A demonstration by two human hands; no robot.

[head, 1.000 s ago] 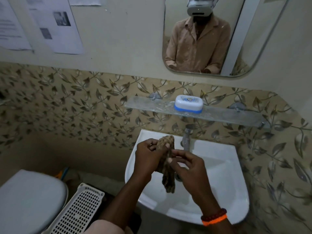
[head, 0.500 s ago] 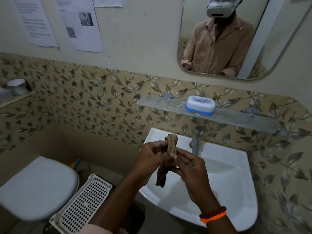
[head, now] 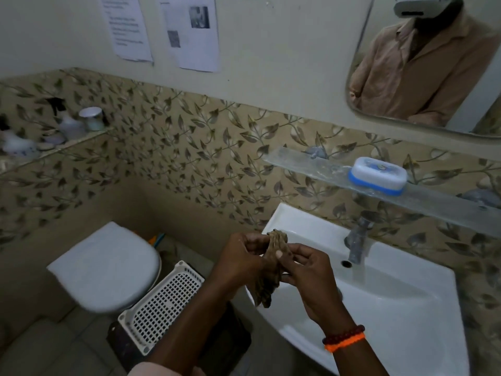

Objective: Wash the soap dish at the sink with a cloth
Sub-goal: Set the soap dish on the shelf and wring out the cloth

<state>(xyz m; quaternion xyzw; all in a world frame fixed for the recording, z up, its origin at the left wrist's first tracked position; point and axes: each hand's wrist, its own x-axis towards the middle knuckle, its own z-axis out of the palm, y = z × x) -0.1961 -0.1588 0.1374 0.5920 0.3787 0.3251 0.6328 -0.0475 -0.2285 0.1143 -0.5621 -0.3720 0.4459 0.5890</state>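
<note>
A brown cloth [head: 267, 287], bunched into a strip, hangs between both hands over the left rim of the white sink [head: 406, 316]. My left hand [head: 238, 263] pinches its upper part from the left. My right hand [head: 309, 275] grips it from the right, thumb pressed on the cloth. The white soap dish [head: 377, 175] with a blue base rests closed on the glass shelf [head: 311, 165] above the sink, up and to the right of my hands. A metal tap [head: 357, 240] stands at the sink's back edge; no running water is visible.
A toilet [head: 107, 267] with its lid shut stands to the left. A white perforated basket [head: 160, 302] sits on the floor between toilet and sink. A side ledge [head: 54, 147] holds bottles. A mirror [head: 423, 63] and papers [head: 189, 31] hang on the wall.
The view has swung left, so sink and shelf now sit further right. Both hands stay on the cloth, which has been gathered tighter and shifted toward the sink's left rim.
</note>
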